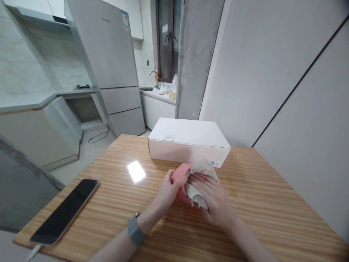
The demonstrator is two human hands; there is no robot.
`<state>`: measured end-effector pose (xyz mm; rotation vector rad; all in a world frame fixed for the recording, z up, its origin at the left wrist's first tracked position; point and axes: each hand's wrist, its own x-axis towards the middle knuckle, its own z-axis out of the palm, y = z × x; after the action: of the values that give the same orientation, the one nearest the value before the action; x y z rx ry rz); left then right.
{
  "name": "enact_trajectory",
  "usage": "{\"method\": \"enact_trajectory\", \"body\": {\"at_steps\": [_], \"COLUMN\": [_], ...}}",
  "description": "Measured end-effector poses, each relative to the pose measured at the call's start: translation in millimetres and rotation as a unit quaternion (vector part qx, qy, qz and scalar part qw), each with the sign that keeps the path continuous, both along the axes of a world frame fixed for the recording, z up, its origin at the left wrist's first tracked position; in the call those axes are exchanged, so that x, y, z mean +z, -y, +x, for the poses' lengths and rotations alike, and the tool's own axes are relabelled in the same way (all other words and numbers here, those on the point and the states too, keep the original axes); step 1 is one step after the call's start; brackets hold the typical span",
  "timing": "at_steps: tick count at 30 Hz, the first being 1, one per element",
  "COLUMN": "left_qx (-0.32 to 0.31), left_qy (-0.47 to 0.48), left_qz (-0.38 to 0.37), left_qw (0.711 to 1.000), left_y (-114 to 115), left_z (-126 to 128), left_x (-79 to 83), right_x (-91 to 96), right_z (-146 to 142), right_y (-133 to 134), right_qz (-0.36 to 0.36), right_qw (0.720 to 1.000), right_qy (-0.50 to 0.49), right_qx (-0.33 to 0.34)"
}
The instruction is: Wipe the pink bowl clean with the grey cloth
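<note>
Before the closed white cardboard box [188,133] near the far edge of the tabletop [109,163], our left hand [167,187] clamps a tilted pink container [181,170]; our right hand [214,198], fingers together, holds a beige cloth [205,168] at its opening.

On the table [272,203], the box [188,140] stands behind the cloth [203,168], the phone [67,211] left.

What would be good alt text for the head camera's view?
A person's left hand grips a pink object while their right hand holds a pale cloth against it, over a wooden table bearing a white box and a phone.
</note>
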<state>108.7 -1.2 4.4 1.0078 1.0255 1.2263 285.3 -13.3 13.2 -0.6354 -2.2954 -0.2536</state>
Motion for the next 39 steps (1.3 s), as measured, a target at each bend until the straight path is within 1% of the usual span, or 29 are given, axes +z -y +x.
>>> {"method": "enact_trajectory", "body": {"at_steps": [2,3,4,5,6,7,8,9,11,12,14,16,18,21,22,23,24,25,27,29,30,31,33,36,39], "left_qx": [0.058,0.076,0.083,0.083,0.075,0.059,0.037,0.014,-0.028,-0.048,-0.079,-0.104,-0.121,-0.148,-0.155,-0.161,-0.166,-0.168,-0.163,-0.141,-0.126,-0.11,-0.096,-0.108,-0.105], "left_qy": [-0.007,-0.005,0.005,0.023,0.049,0.082,0.118,0.153,0.203,0.218,0.239,0.25,0.244,0.215,0.206,0.194,0.183,0.172,0.149,0.145,0.15,0.158,0.168,0.156,0.172], "left_qz": [-0.011,-0.024,-0.042,-0.059,-0.074,-0.085,-0.089,-0.092,-0.106,-0.117,-0.136,-0.144,-0.148,-0.16,-0.162,-0.164,-0.166,-0.167,-0.173,-0.17,-0.167,-0.166,-0.169,-0.187,-0.19], "left_qw": [0.998,0.997,0.996,0.995,0.993,0.991,0.988,0.984,0.973,0.968,0.958,0.952,0.951,0.952,0.953,0.954,0.955,0.956,0.96,0.964,0.966,0.967,0.967,0.964,0.961], "left_y": [-5.3,-7.5,-9.3,-10.6,-11.5,-12.0,-12.1,-11.8,-10.0,-8.7,-5.6,-2.4,0.2,2.2,2.4,2.5,2.6,2.6,2.4,1.9,1.5,1.1,0.0,-1.7,-3.0], "left_z": [-5.5,-8.6,-11.6,-14.3,-16.4,-17.7,-18.3,-18.2,-15.9,-14.0,-9.3,-4.9,-2.7,-5.4,-7.4,-9.3,-10.7,-11.5,-10.4,-6.6,-4.4,-2.5,-0.8,-3.1,-6.4], "left_x": [2.3,3.6,5.0,6.4,7.7,8.8,9.6,10.3,10.8,10.8,10.2,9.5,8.7,6.9,6.0,5.0,3.9,2.9,1.2,0.3,0.1,0.0,-0.3,-1.6,-2.1], "right_x": [-0.7,-2.2,-4.6,-8.0,-11.9,-15.9,-19.3,-21.5,-20.8,-17.8,-8.8,0.2,4.7,1.1,-1.8,-4.9,-7.9,-10.5,-14.1,-15.8,-16.3,-17.0,-19.9,-28.9,-38.1], "right_z": [5.0,7.8,10.8,13.9,17.1,20.3,23.3,25.7,28.2,27.8,23.1,14.7,5.6,-3.0,-4.0,-4.4,-4.2,-3.8,-2.9,-2.5,-2.6,-2.9,-3.8,-6.2,-9.3], "right_y": [-1.2,-2.1,-3.5,-5.8,-9.1,-13.5,-18.6,-24.1,-33.4,-36.0,-35.4,-27.7,-17.0,-5.4,-3.7,-3.2,-3.4,-4.3,-7.0,-10.2,-11.8,-13.4,-16.2,-19.7,-21.3], "right_qz": [-0.036,-0.067,-0.105,-0.148,-0.193,-0.237,-0.273,-0.294,-0.311,-0.336,-0.394,-0.453,-0.509,-0.535,-0.538,-0.544,-0.553,-0.567,-0.595,-0.608,-0.607,-0.6,-0.577,-0.534,-0.505], "right_qw": [0.999,0.996,0.989,0.973,0.942,0.893,0.83,0.775,0.737,0.718,0.693,0.683,0.687,0.71,0.714,0.712,0.703,0.687,0.647,0.613,0.604,0.603,0.618,0.657,0.683], "right_qy": [-0.02,-0.051,-0.104,-0.177,-0.268,-0.372,-0.472,-0.547,-0.591,-0.605,-0.604,-0.571,-0.513,-0.444,-0.434,-0.434,-0.439,-0.448,-0.475,-0.504,-0.517,-0.527,-0.534,-0.532,-0.527], "right_qx": [0.017,0.014,0.0,-0.025,-0.055,-0.089,-0.115,-0.119,-0.104,-0.072,-0.004,0.048,0.083,0.108,0.107,0.099,0.087,0.071,0.033,0.008,0.006,0.008,0.018,0.012,0.01]}}
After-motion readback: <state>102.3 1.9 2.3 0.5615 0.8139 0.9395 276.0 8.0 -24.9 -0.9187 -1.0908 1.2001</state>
